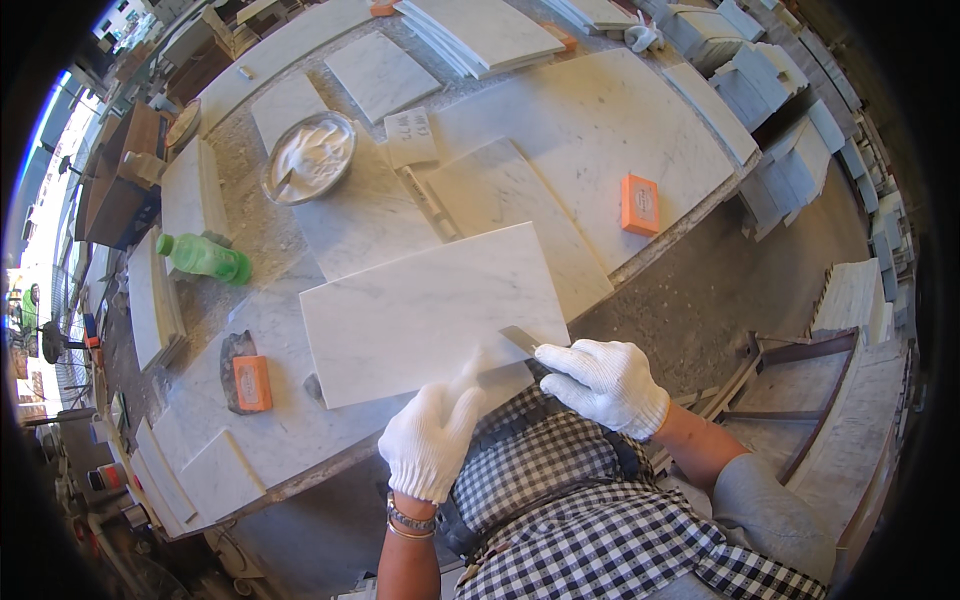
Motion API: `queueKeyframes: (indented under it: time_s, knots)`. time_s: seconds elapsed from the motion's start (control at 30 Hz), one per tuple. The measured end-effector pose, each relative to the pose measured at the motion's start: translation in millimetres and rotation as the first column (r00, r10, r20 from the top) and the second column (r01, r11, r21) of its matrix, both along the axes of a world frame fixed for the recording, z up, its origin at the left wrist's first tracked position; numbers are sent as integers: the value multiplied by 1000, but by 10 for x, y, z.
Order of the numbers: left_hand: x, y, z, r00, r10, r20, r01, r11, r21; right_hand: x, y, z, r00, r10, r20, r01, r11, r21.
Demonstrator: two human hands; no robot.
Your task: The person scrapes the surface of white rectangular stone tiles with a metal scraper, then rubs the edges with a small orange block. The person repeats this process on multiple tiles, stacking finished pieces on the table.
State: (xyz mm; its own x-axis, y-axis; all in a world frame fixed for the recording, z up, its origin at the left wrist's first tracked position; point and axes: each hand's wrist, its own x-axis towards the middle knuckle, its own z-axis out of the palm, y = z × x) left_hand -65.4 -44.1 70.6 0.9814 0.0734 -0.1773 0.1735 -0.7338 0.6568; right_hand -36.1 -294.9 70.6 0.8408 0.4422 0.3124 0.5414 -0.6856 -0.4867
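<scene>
A pale, grey-veined marble tile [430, 310] lies in front of me at a slant, resting over other slabs. In my right hand [605, 382], in a white knitted glove, is a putty knife [518, 340], its metal blade over the tile's near right part. My left hand [430, 445], gloved too, is at the tile's near edge, its fingers apart and a fingertip blurred over the surface. Farther back stands a round metal bowl [312, 158] of white paste with a tool lying in it.
Orange blocks [640, 205] lie on the slabs, one [252, 383] beside a dark patch at left. A green bottle [205, 258] lies on its side. Stacked marble tiles [480, 35] fill the far side, and stone pieces [790, 150] stand at right. A metal-framed structure [790, 400] is beside me.
</scene>
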Motion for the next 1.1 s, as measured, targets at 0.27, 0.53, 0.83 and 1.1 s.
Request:
queueKeyframes:
  time_s: [0.27, 0.53, 0.83, 1.1]
  knots:
    - [-176, 152, 24, 926, 326, 191, -192, 842, -505, 13, -15, 22, 1000, 12, 1, -12, 1000, 1]
    - [241, 797, -169, 707, 659, 256, -382, 661, -646, 62, 28, 64, 1000, 22, -8, -21, 999, 32]
    - [1386, 932, -292, 790, 466, 398, -294, 858, -422, 78, 57, 148, 1000, 9, -2, -9, 1000, 24]
    - [1607, 874, -350, 873, 411, 262, -384, 911, -152, 228, 124, 263, 1000, 18, 19, -18, 1000, -8]
